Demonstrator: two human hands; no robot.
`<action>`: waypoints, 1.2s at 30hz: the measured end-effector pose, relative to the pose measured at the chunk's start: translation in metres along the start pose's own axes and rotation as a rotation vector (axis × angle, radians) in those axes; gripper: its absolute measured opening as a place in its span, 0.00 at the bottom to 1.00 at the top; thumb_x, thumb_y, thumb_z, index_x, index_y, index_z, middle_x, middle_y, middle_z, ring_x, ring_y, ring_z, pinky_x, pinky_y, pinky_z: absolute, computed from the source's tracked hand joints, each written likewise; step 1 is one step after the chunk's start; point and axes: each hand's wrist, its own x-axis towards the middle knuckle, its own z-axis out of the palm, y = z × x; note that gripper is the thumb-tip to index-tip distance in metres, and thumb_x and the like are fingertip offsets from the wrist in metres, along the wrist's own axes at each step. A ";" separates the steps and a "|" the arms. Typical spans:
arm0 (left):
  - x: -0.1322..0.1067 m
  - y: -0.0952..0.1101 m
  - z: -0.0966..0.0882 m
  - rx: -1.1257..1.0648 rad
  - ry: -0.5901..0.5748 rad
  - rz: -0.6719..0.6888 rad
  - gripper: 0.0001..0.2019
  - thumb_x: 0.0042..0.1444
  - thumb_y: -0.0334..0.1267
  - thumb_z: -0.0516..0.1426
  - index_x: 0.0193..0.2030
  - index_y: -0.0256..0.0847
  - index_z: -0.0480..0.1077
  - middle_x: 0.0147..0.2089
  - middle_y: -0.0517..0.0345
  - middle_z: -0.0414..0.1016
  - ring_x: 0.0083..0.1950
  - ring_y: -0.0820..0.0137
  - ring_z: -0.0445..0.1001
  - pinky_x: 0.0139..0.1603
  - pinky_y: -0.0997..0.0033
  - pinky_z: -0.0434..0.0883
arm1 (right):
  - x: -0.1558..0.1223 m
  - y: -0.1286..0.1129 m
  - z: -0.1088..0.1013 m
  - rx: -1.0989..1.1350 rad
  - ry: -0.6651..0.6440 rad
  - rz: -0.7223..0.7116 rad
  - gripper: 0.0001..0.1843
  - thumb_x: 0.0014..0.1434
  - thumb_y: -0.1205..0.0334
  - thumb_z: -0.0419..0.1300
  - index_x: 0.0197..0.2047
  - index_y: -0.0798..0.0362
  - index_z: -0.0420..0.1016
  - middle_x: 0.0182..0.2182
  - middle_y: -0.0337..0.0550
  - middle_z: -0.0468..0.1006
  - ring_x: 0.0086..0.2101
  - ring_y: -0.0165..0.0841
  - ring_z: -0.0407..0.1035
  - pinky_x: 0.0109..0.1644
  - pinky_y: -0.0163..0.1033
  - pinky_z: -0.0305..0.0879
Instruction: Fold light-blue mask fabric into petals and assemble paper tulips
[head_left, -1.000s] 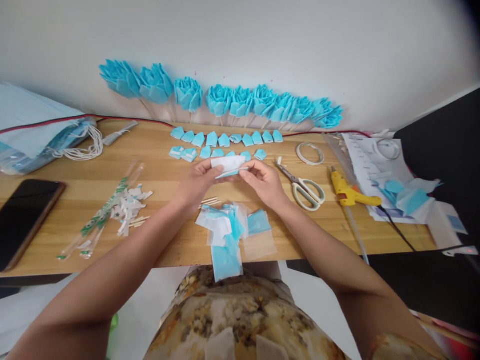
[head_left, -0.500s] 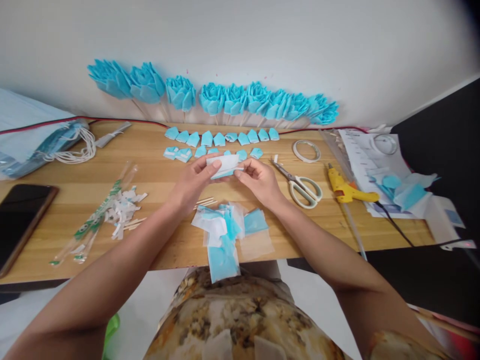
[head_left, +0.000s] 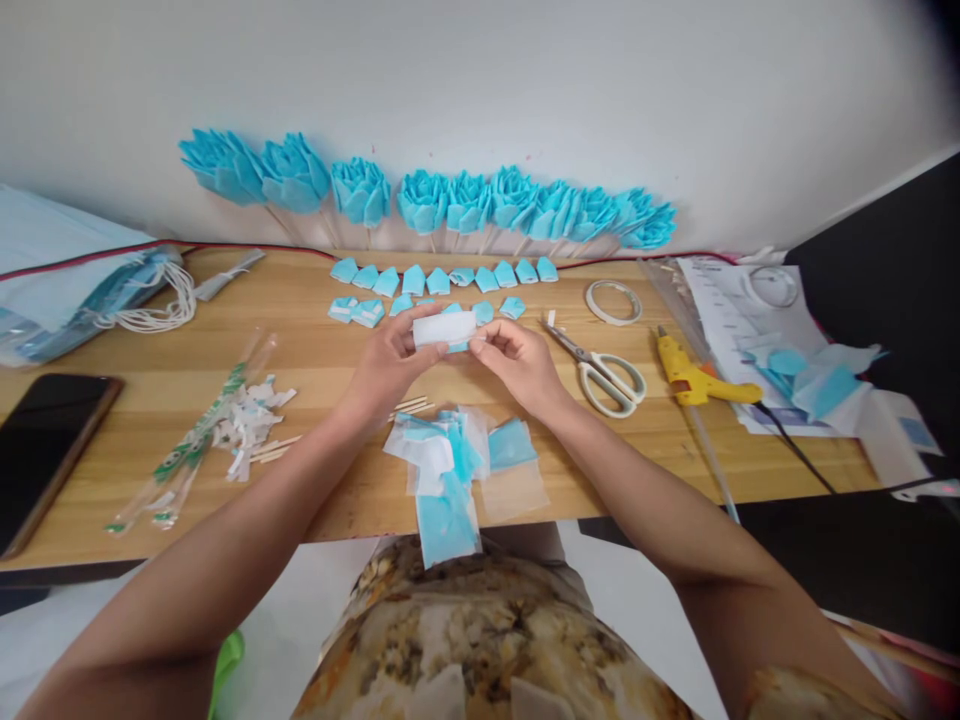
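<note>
White-and-blue folded paper piece (head_left: 445, 329) is pinched at both ends: left hand (head_left: 386, 365) has thumb and fingers closed on its left end, right hand (head_left: 521, 365) grips the right end the same way. It's held just above the wooden bench (head_left: 330, 360), about mid-bench, right in front of two rows of small blue folded petals (head_left: 442, 285). Loose blue and white paper squares (head_left: 457, 460) sit at the near edge below the hands. Scissors (head_left: 604, 370) and a yellow glue gun (head_left: 694, 380) lie to the right, a phone (head_left: 41, 440) at the left edge. Blue paper flowers (head_left: 427, 195) lean on the wall along the far edge.
</note>
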 end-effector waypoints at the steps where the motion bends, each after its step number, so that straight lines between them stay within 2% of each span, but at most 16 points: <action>1: 0.000 0.000 0.000 -0.026 0.004 -0.002 0.25 0.54 0.41 0.66 0.59 0.39 0.72 0.51 0.50 0.82 0.51 0.61 0.81 0.56 0.56 0.78 | 0.000 0.000 0.000 -0.005 0.001 -0.005 0.11 0.58 0.52 0.64 0.32 0.51 0.73 0.28 0.36 0.72 0.30 0.28 0.64 0.36 0.36 0.61; 6: 0.001 -0.005 -0.001 -0.152 0.023 -0.021 0.21 0.55 0.42 0.65 0.55 0.39 0.73 0.49 0.51 0.82 0.52 0.59 0.80 0.56 0.54 0.77 | -0.002 -0.003 -0.003 -0.056 -0.011 -0.007 0.15 0.60 0.48 0.63 0.32 0.51 0.74 0.28 0.37 0.73 0.31 0.30 0.66 0.37 0.37 0.62; 12: 0.004 -0.009 -0.006 -0.161 0.070 -0.048 0.22 0.54 0.40 0.65 0.56 0.42 0.74 0.45 0.54 0.82 0.46 0.63 0.79 0.48 0.62 0.76 | -0.006 -0.011 -0.007 -0.029 -0.106 -0.041 0.21 0.63 0.41 0.62 0.49 0.47 0.78 0.41 0.41 0.79 0.39 0.34 0.73 0.45 0.41 0.69; 15: 0.004 -0.010 -0.007 -0.164 0.073 -0.047 0.22 0.55 0.40 0.65 0.57 0.44 0.74 0.46 0.54 0.82 0.43 0.66 0.79 0.46 0.65 0.74 | -0.007 -0.009 -0.007 0.023 -0.124 -0.048 0.23 0.63 0.41 0.61 0.56 0.43 0.74 0.42 0.42 0.79 0.42 0.36 0.73 0.45 0.43 0.71; 17: 0.004 -0.010 -0.006 -0.160 0.076 -0.049 0.22 0.55 0.40 0.65 0.57 0.43 0.74 0.46 0.54 0.82 0.43 0.67 0.78 0.45 0.67 0.74 | -0.007 -0.005 -0.008 0.036 -0.092 -0.049 0.22 0.65 0.43 0.60 0.58 0.43 0.72 0.41 0.41 0.79 0.41 0.36 0.73 0.45 0.44 0.71; 21: 0.005 -0.010 -0.006 -0.160 0.085 -0.057 0.21 0.54 0.38 0.65 0.56 0.42 0.75 0.47 0.53 0.82 0.44 0.67 0.78 0.44 0.67 0.75 | -0.004 0.001 -0.011 0.007 -0.085 -0.062 0.15 0.65 0.57 0.57 0.54 0.45 0.74 0.42 0.41 0.81 0.40 0.35 0.73 0.47 0.44 0.70; 25: 0.005 -0.010 -0.006 -0.149 0.079 -0.052 0.22 0.55 0.39 0.65 0.57 0.43 0.75 0.47 0.53 0.81 0.47 0.64 0.79 0.48 0.64 0.76 | -0.003 0.002 -0.012 -0.082 -0.098 -0.144 0.16 0.59 0.66 0.58 0.49 0.47 0.77 0.45 0.41 0.81 0.42 0.34 0.74 0.49 0.42 0.70; 27: 0.004 -0.009 -0.006 -0.151 0.063 -0.050 0.23 0.55 0.40 0.65 0.58 0.42 0.74 0.48 0.52 0.81 0.49 0.63 0.79 0.50 0.61 0.76 | -0.003 0.000 -0.011 -0.147 -0.088 -0.164 0.14 0.57 0.66 0.60 0.46 0.47 0.79 0.44 0.40 0.81 0.39 0.32 0.74 0.46 0.41 0.70; 31: 0.003 -0.006 -0.004 -0.180 0.001 -0.046 0.26 0.54 0.42 0.66 0.59 0.40 0.73 0.53 0.48 0.80 0.52 0.59 0.79 0.53 0.55 0.78 | -0.003 -0.003 -0.007 -0.140 -0.040 -0.125 0.06 0.57 0.57 0.66 0.37 0.49 0.79 0.34 0.39 0.81 0.34 0.32 0.71 0.40 0.39 0.68; 34: 0.003 -0.005 -0.003 -0.189 -0.031 -0.037 0.27 0.53 0.43 0.68 0.59 0.40 0.73 0.57 0.47 0.79 0.53 0.58 0.79 0.53 0.52 0.79 | -0.003 -0.002 -0.005 -0.099 -0.010 -0.099 0.09 0.57 0.53 0.66 0.34 0.50 0.77 0.31 0.39 0.80 0.32 0.31 0.70 0.37 0.38 0.67; 36: 0.003 -0.006 -0.002 -0.191 -0.046 -0.034 0.27 0.53 0.44 0.68 0.59 0.41 0.73 0.56 0.48 0.80 0.52 0.58 0.80 0.53 0.51 0.80 | -0.002 0.000 -0.005 -0.071 -0.004 -0.086 0.10 0.58 0.52 0.66 0.34 0.50 0.77 0.32 0.39 0.79 0.32 0.31 0.70 0.37 0.38 0.66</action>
